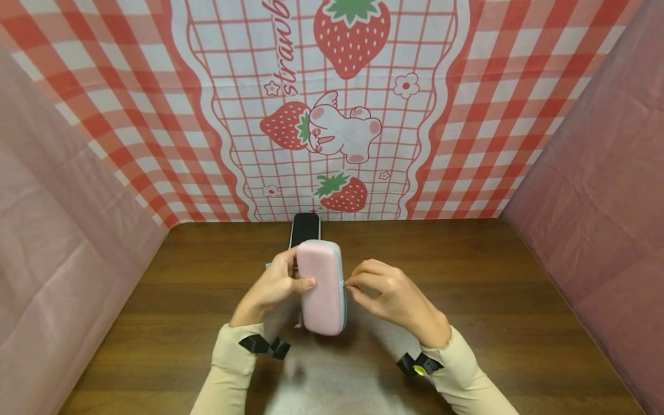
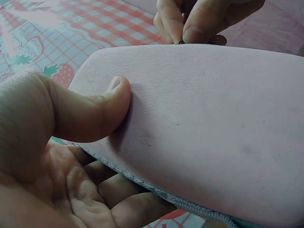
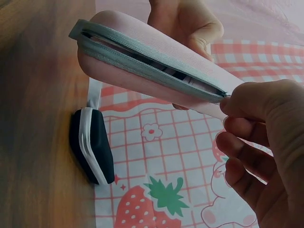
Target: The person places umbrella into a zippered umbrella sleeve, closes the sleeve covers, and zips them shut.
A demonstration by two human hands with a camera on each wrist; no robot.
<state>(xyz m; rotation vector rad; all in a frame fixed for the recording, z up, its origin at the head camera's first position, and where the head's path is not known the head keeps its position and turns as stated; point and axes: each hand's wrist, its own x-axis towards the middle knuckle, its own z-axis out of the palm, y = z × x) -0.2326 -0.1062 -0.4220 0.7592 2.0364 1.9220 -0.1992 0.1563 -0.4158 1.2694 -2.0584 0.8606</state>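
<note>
A pink zip case with a pale blue-grey zipper is held upright above the table. My left hand grips it from the left, thumb pressed on the pink face and fingers behind. On its right side, my right hand pinches the zipper pull between thumb and forefinger. In the right wrist view the zipper is parted from the far end up to the pinched pull, and a narrow dark gap shows between its edges. What lies inside is too small to make out. The pull itself is mostly covered by the fingertips.
A black case with a white zipper lies behind the pink one, near the table's back edge. The brown wooden table meets a strawberry-print cloth at the back. Pink cloths hang at both sides.
</note>
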